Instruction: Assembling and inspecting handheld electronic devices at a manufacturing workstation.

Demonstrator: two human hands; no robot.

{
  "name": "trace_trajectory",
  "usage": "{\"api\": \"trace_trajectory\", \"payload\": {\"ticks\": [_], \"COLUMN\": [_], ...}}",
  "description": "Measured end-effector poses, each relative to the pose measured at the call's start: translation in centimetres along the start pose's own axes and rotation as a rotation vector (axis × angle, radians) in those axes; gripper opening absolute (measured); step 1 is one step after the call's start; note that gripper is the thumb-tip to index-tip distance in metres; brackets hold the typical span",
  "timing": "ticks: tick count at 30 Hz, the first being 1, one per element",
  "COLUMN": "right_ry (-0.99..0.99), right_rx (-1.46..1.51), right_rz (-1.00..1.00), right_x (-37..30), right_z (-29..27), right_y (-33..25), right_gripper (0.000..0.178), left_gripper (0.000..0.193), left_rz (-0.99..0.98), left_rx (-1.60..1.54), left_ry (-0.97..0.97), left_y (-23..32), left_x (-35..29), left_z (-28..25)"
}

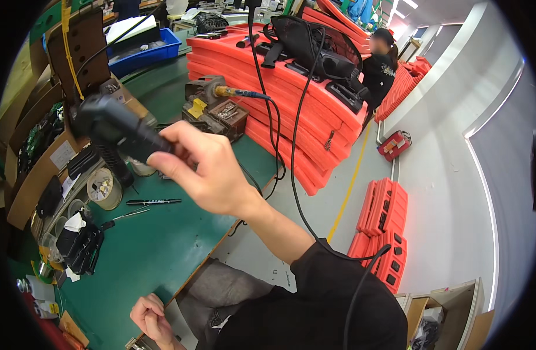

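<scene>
**Black tool held up over the green bench**

Nearest the camera, a black sleeve and the right forearm rise from the lower edge to the right hand, whose fingers are closed round the grip of a black handheld tool. That tool is lifted clear above the green bench, with nothing under it for support. Low down at the near edge of the bench, the left hand rests curled into a loose fist, holding nothing that I can make out.

On the bench below the tool lie a black pen, a round tin and a dark bundle with white paper. Beyond the tool, black cables hang down past stacked red foam trays.

I judge the risks to be these: the one-handed hold could slip and drop the tool onto the small things beneath; a swing of the arm could also catch the hanging cables.
</scene>
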State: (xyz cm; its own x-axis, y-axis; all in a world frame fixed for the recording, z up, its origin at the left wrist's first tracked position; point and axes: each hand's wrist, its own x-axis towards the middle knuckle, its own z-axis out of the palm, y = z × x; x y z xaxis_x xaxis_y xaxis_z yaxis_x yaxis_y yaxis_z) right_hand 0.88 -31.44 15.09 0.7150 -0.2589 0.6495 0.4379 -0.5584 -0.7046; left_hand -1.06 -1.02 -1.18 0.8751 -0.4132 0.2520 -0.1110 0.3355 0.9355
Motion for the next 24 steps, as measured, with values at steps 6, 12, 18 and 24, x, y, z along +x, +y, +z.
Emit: {"api": "trace_trajectory", "payload": {"ticks": [6,12,18,24], "right_ry": [-0.039,-0.263,-0.449,-0.453], "right_rx": [0.026,0.141,0.147,0.193], "right_rz": [-0.127,-0.192,-0.17,-0.14], "right_x": [-0.9,-4.4,-5.5,-5.2], "right_z": [1.2,5.3,6.0,5.3], "right_y": [0.2,0.4,0.8,0.6], "right_gripper": [0.021,0.027,0.027,0.027], "left_gripper": [0.011,0.013,0.013,0.011], "left_rz": [0.009,-0.012,-0.029,-0.019], "left_rx": [-0.001,0.031,0.03,0.026], "left_ry": [0.003,-0.001,0.03,0.005], "left_y": [-0.7,-0.7,-0.2,-0.1], "left_x": [-0.1,-0.2,-0.2,-0.1], "left_z": [-0.9,-0.8,0.0,0.1]}}
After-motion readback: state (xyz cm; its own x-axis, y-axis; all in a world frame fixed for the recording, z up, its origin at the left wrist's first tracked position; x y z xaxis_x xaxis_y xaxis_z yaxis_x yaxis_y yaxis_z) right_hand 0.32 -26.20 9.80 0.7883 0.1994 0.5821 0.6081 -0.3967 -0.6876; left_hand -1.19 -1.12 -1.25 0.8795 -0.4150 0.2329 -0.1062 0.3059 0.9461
